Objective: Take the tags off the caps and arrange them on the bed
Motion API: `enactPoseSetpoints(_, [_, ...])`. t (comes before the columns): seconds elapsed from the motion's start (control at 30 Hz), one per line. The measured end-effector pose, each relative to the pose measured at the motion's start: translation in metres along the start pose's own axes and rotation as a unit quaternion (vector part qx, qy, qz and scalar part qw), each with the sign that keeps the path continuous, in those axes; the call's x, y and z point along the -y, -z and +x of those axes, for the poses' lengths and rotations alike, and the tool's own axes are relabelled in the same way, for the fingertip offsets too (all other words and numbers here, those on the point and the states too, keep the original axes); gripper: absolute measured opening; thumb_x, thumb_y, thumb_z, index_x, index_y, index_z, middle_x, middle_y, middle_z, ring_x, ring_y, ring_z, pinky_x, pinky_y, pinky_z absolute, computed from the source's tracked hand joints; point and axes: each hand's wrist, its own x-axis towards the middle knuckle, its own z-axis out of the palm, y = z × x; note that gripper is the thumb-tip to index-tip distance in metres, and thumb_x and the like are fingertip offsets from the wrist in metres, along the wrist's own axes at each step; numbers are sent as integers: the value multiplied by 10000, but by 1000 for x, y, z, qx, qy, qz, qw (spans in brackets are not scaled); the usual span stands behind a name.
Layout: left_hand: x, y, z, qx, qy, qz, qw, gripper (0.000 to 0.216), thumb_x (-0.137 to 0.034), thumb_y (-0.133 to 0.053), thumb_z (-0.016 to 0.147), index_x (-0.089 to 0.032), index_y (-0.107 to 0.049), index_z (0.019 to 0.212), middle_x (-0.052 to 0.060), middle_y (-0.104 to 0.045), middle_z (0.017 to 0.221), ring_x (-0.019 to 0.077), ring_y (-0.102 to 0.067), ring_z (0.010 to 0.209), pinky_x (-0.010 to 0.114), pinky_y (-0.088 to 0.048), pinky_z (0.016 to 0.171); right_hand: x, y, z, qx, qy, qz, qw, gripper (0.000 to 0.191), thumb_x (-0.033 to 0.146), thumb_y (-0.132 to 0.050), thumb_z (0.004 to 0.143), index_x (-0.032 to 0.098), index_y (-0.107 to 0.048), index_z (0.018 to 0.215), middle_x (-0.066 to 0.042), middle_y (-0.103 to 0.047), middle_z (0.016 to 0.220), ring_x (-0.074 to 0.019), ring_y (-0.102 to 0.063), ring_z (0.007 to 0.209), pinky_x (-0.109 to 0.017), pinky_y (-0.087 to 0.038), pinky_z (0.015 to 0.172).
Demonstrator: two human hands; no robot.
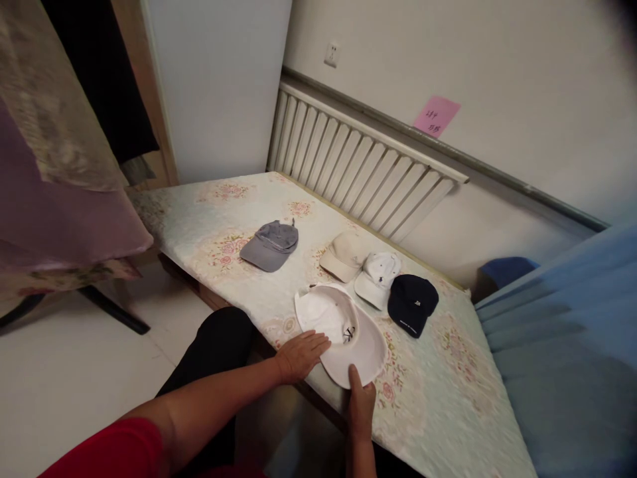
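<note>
A pale white cap (371,345) is held tilted over the near edge of the bed, its wide brim pointing right and toward me. A black logo shows on its white crown part. My right hand (361,401) grips the brim's near edge, thumb on top and fingers underneath. Stretched nearly flat, the fingers of my left hand (303,355) rest against the cap's near side. Just beyond it, a beige cap (343,255), a white cap (378,279) and a navy cap (414,302) stand in a row. A grey cap (270,247) sits apart on the left.
The bed (448,411) has a flowered cover. A radiator (348,153) runs along the wall behind it, with a pink note (436,116) above. Blue curtain (562,352) hangs at right. Draped cloths (64,166) and a black chair leg (114,311) are at left.
</note>
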Motion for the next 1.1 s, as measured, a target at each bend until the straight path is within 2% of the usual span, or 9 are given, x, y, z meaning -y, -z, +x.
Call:
enactPoseSetpoints(0.3, [-15, -13, 10, -7, 34, -28, 999, 435, -305, -387, 968, -147, -399, 1374, 102, -518, 1368, 200, -443, 1288, 398, -293, 1122, 12, -10, -3, 7, -11, -30, 999, 694, 523, -697, 638, 28, -643, 1121, -175, -658, 1137, -314, -583, 1110, -385, -450, 944])
enactPoseSetpoints(0.5, [-33, -25, 18, -20, 51, -60, 997, 433, -306, -386, 967, -144, -400, 1368, 102, -528, 1360, 182, -453, 1280, 386, -314, 1114, 7, -16, 0, -23, -29, -20, 999, 716, 516, -689, 648, 59, -610, 1193, -146, -603, 1244, -294, -550, 1169, -390, -397, 1023])
enactPoseSetpoints(0.63, [-26, -22, 18, -10, 21, -51, 998, 434, -194, -371, 949, -171, -384, 1383, 93, -528, 1360, 181, -459, 1274, 388, -337, 1098, 7, -14, 2, -41, -50, -13, 998, 744, 507, -677, 652, 42, -584, 1226, -156, -591, 1258, -297, -529, 1189, -392, -393, 1026])
enactPoseSetpoints(0.83, [-3, -18, 17, -11, 0, 0, 1000, 401, -136, -408, 921, -167, -466, 1317, 98, -566, 1313, 205, -474, 1265, 419, -327, 1095, 7, -9, 1, -48, -17, 36, 998, 778, 469, -670, 690, 71, -489, 1334, -120, -574, 1291, -268, -510, 1208, -385, -364, 1052])
enactPoseSetpoints(1.1, [-14, -24, 25, 5, 41, -5, 999, 350, -155, -402, 940, -191, -508, 1271, 62, -596, 1277, 201, -473, 1264, 411, -312, 1090, 0, -11, 1, -45, 15, 15, 999, 706, 497, -669, 696, 67, -568, 1248, -134, -578, 1281, -275, -514, 1200, -403, -348, 1062])
